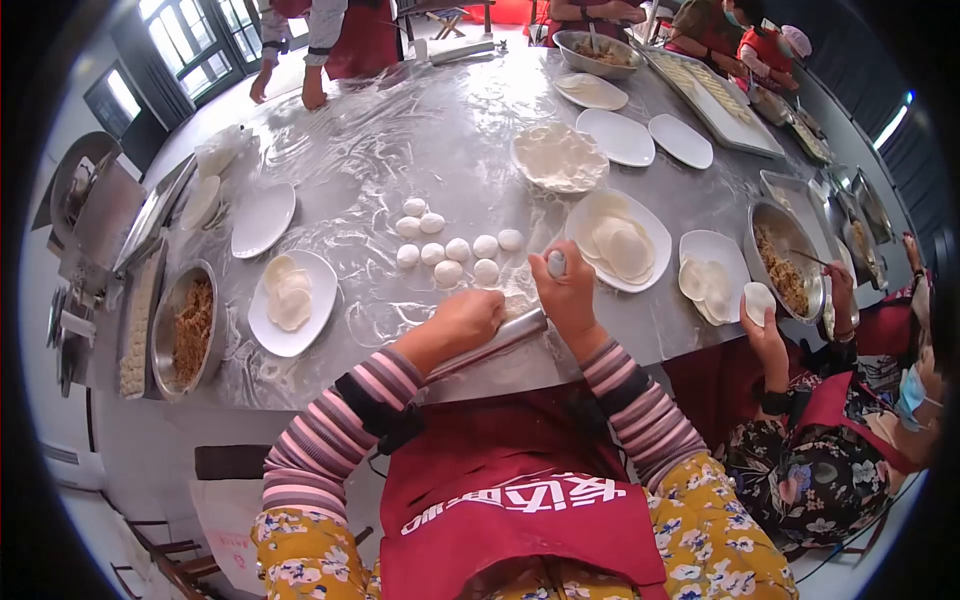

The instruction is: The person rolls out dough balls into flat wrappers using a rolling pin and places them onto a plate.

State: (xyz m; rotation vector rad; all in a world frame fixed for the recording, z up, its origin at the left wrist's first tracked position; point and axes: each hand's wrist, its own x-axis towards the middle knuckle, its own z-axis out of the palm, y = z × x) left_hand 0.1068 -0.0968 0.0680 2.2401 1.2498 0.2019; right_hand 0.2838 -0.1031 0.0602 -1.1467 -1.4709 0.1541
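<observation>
My right hand (570,300) is closed around a rolling pin; a pale grey rounded end shows above the fist. The pin's shiny metal roller (490,343) seems to lie slantwise between my forearms, near the table edge. My left hand (468,318) is curled closed beside a floury patch of dough (517,302); what its fingers hold, if anything, is hidden. Just beyond both hands sit several small dough balls (457,249). To the right of them, a white plate (655,272) carries stacked round wrappers (622,245).
A floury metal table (370,160) spreads ahead. Left are a plate of wrappers (290,300) and a bowl of filling (190,330). A flour dish (560,157) stands beyond my right hand. At right, a co-worker's hand (765,345) holds a wrapper beside another filling bowl (785,265).
</observation>
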